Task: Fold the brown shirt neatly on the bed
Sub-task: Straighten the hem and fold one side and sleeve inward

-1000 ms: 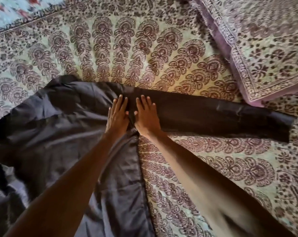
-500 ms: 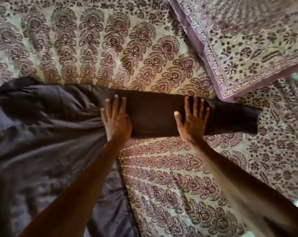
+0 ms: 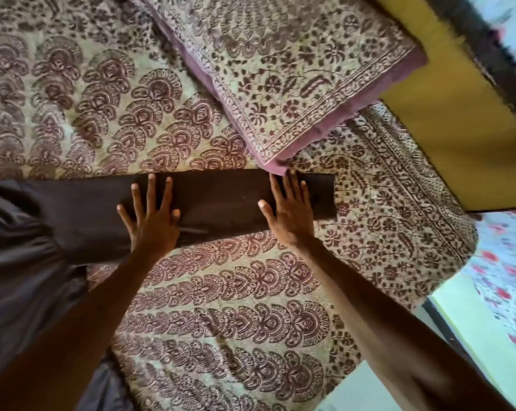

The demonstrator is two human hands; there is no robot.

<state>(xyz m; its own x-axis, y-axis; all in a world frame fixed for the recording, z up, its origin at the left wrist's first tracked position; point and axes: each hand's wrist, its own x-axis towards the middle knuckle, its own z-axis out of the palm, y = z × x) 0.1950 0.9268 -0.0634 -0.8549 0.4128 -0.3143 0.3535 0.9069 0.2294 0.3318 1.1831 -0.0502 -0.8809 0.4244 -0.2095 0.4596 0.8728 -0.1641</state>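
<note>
Head view: both hands lie flat, palms down, fingers spread, gripping nothing. The left hand [image 3: 151, 221] presses the sleeve [image 3: 221, 200] near where it meets the body of the shirt [image 3: 28, 262]; the right hand [image 3: 289, 212] presses it well apart from the left, close to the cuff, whose end shows just beyond the right fingertips. Between the hands the sleeve lies straight and smooth on the bed [image 3: 221, 307]. The shirt's body spreads out to the left of the left hand and runs down under the left forearm, wrinkled there and partly out of frame. A pillow [image 3: 295, 78] sits just beyond the right hand, its corner touching or nearly touching the sleeve's far edge.

Judging by this, the task is at an early stage: one sleeve is laid out flat, but no fold is visible in it or in the body. Folding the sleeve in, treating the other sleeve (not seen here) and folding the body all appear left to do.
</note>
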